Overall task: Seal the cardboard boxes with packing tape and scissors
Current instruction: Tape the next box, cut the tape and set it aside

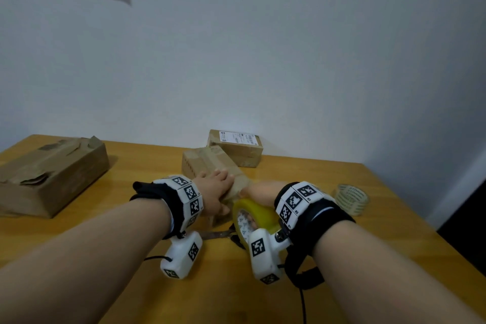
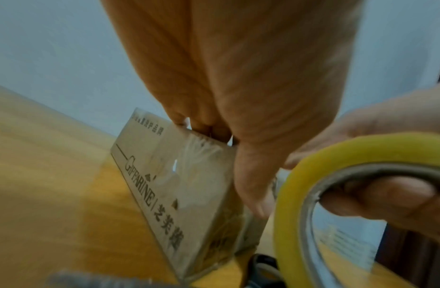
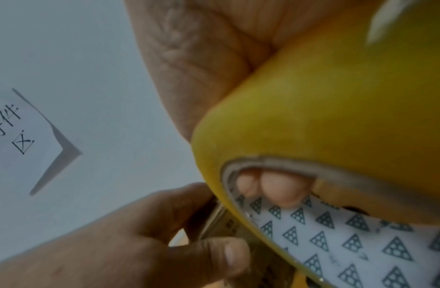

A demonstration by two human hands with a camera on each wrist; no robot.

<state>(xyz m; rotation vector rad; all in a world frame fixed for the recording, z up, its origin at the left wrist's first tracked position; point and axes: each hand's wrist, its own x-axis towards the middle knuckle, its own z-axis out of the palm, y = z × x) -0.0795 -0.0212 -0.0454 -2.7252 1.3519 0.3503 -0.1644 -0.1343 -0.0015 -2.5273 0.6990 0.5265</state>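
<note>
While the left hand [image 1: 214, 187] presses flat on the box [image 1: 210, 163], the right hand [image 1: 259, 192], gripping the roll [image 1: 252, 214], should pull tape taut along the seam.

Three cardboard boxes [image 1: 50, 173] [image 1: 210, 166] [image 1: 238, 147], two tape rolls, one yellow [image 1: 253, 214] and one clear [image 1: 351, 196], one pair of scissors [image 1: 218, 234], and two hands [image 1: 214, 191] [image 1: 259, 192].

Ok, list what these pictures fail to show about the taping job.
- Scissors: head view, handles hidden behind the yellow tape roll and wrist cameras.
- Tape's free end: hidden by the left hand and right hand on the small box.
- Shipping label on the far box: too small to read.
- Box seam: left wrist view, blurred and covered by the palm.
</note>
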